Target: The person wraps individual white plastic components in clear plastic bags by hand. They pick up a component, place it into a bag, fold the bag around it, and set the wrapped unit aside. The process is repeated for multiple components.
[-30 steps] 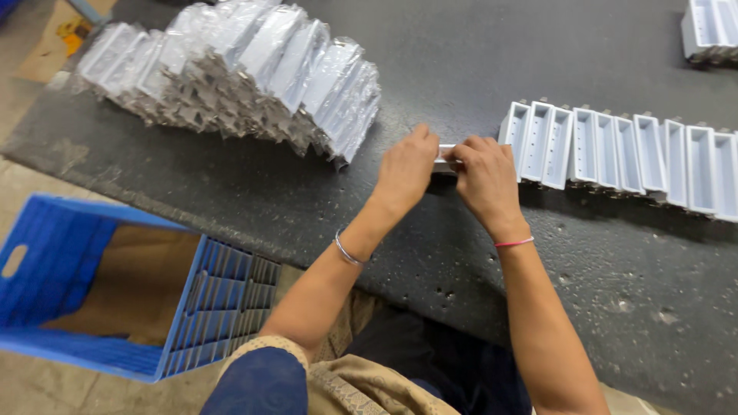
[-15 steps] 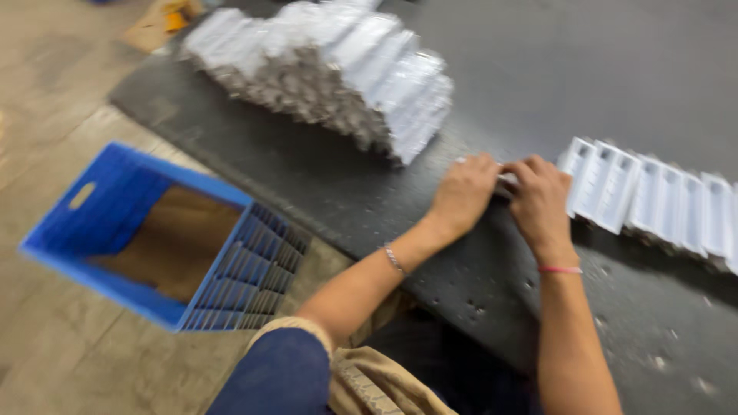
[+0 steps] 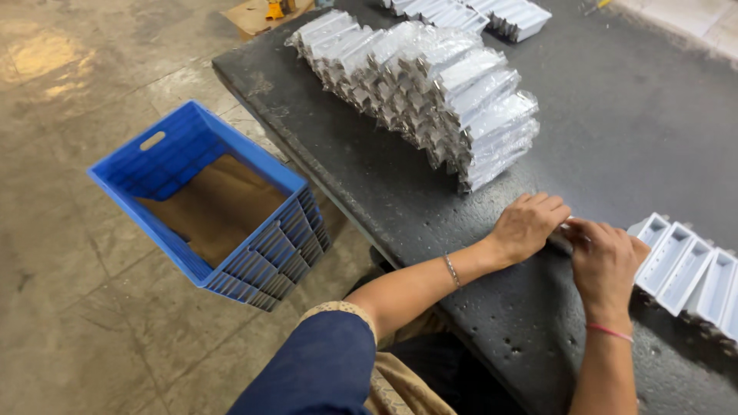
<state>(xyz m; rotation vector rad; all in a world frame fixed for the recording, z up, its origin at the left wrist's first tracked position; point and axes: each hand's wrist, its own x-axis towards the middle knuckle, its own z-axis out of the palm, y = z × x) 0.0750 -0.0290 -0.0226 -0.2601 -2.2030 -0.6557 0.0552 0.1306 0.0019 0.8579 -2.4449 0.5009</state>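
A seated worker's two hands meet at the near edge of a dark grey worktable [image 3: 615, 115], seen from above. The left hand [image 3: 529, 225] lies palm down, wrist bent slightly, its fingers curled over a small pale part [image 3: 567, 228] that is almost wholly hidden between the hands; a thin bracelet [image 3: 451, 270] circles the forearm. The right hand [image 3: 605, 261], a red thread band [image 3: 610, 331] at its wrist, reaches in from below with fingers bent, fingertips pinching the same part against the tabletop. Just to the right of that hand, a row of white open-topped plastic casings [image 3: 680, 265] lies side by side. Farther back on the table stands a large leaning stack of similar casings in clear wrap [image 3: 438, 88], with more white casings [image 3: 492, 14] at the far edge. A blue plastic crate [image 3: 211, 204] sits to the left of the table, above the concrete floor [image 3: 69, 307].
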